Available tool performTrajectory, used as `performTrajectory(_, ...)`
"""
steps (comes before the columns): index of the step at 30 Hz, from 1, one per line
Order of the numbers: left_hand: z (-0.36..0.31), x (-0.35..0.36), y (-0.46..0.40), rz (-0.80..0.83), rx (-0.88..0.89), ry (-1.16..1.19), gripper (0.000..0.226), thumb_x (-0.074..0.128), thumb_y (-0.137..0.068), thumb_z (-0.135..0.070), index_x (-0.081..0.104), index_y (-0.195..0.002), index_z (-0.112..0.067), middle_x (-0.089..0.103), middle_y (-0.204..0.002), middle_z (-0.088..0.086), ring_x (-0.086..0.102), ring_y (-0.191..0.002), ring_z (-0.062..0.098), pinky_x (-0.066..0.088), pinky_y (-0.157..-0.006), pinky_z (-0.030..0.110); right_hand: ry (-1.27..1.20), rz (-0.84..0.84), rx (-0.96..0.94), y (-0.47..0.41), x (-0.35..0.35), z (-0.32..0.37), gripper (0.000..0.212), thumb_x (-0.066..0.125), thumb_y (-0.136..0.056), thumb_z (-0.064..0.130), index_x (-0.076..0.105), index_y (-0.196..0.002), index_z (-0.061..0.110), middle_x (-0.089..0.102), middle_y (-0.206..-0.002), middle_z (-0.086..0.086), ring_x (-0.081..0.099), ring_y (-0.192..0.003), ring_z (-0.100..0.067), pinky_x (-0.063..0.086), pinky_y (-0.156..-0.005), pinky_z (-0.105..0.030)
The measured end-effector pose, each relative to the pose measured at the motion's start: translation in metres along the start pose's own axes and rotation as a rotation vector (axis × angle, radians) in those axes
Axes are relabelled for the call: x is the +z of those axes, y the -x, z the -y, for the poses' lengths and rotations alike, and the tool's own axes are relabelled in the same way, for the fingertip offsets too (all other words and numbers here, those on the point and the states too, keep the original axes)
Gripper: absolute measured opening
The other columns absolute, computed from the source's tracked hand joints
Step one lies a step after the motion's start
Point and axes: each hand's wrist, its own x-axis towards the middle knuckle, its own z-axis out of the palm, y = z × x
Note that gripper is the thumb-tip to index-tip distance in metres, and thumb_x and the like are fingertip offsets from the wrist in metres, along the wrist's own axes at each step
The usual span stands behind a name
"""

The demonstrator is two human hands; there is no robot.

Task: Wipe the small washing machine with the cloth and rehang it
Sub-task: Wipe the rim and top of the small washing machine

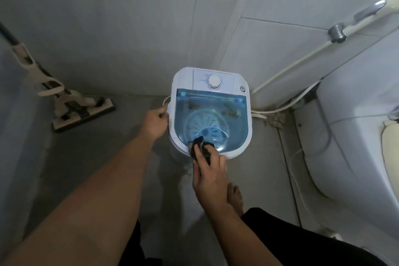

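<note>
Your right hand (210,170) is clenched on the dark cloth (200,148), pressing it on the near edge of the blue lid (210,119). The cloth is soft and light, so keep it bunched in your fingers. Your left hand (156,121) grasps the left rim of the small washing machine (248,112), which stands on the floor near the wall corner; it looks light and may slide. I count one cloth, one machine, one knob (213,81).
</note>
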Motion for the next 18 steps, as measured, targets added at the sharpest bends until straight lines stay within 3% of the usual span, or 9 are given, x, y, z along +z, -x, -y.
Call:
performTrajectory(5, 0.008, -0.004, -0.004, 0.042, 0.000, 0.070, 0.041, 0.052, -0.094, -0.029, 0.056, -0.133, -0.043, 0.073, -0.115, -0.003, 0.072, -0.097, 0.021, 0.056, -0.093, 0.046, 0.084, 0.029, -0.106, -0.010, 0.004, 0.012, 0.047, 0.063, -0.093, 0.020, 0.059, -0.139, 0.022, 0.056, -0.134, -0.010, 0.052, -0.104, -0.029, 0.050, -0.085, -0.043)
performTrajectory(9, -0.003, -0.007, 0.005, 0.087, -0.021, 0.215, 0.040, 0.050, -0.100, -0.013, 0.058, -0.137, -0.026, 0.072, -0.115, 0.005, 0.070, -0.096, 0.022, 0.060, -0.079, 0.028, 0.164, 0.106, -0.193, -0.018, 0.007, 0.020, 0.054, 0.063, -0.087, 0.020, 0.057, -0.140, 0.023, 0.055, -0.135, -0.010, 0.053, -0.102, -0.031, 0.048, -0.081, -0.044)
performTrajectory(13, -0.003, -0.010, 0.006, 0.112, -0.027, 0.296, 0.038, 0.051, -0.100, -0.009, 0.059, -0.135, -0.020, 0.071, -0.109, 0.005, 0.066, -0.084, 0.014, 0.058, -0.068, 0.016, 0.221, 0.182, -0.261, -0.029, 0.014, 0.043, 0.053, 0.059, -0.088, 0.017, 0.055, -0.140, 0.025, 0.054, -0.136, -0.008, 0.053, -0.097, -0.030, 0.046, -0.077, -0.042)
performTrajectory(15, -0.002, -0.011, 0.005, 0.117, -0.015, 0.305, 0.038, 0.052, -0.100, -0.008, 0.059, -0.136, -0.018, 0.070, -0.108, 0.003, 0.065, -0.085, 0.013, 0.057, -0.069, 0.015, 0.200, 0.174, -0.221, -0.036, 0.016, 0.052, 0.048, 0.051, -0.092, 0.020, 0.056, -0.139, 0.025, 0.054, -0.135, -0.007, 0.052, -0.096, -0.028, 0.047, -0.076, -0.041)
performTrajectory(18, 0.001, -0.013, 0.001, 0.132, 0.031, 0.297, 0.039, 0.054, -0.098, -0.008, 0.059, -0.135, -0.018, 0.070, -0.116, 0.003, 0.063, -0.096, 0.013, 0.057, -0.088, 0.028, 0.138, 0.155, -0.156, -0.046, 0.018, 0.057, 0.044, 0.042, -0.095, 0.025, 0.057, -0.137, 0.024, 0.055, -0.132, -0.007, 0.052, -0.099, -0.028, 0.049, -0.078, -0.043)
